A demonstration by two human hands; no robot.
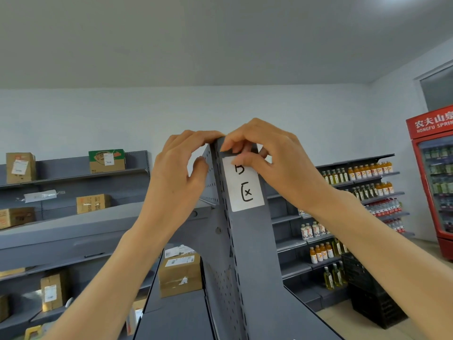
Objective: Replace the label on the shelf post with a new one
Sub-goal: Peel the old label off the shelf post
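**Label at the post's top, fingers working its upper edge**

Label [245, 184]: a white paper rectangle with black handwritten marks, lying flat on the right-hand face of the grey metal shelf post [247, 241], close under the post's top. Its lower edge and sides look smooth and stuck down. The right hand [267, 160] has thumb and forefinger pinched at the upper edge, covering part of the writing. The left hand [182, 168] curls over the post's top corner, fingertips hooked on the edge and thumb against the perforated side panel [208, 182], steadying it; it grips the post, not the paper.

Whether this is the old sheet being picked loose or the new one being pressed home cannot be told. No second sheet is in view, so I judge the swap unfinished.

The post is matt painted steel, with a row of slots down its near corner.
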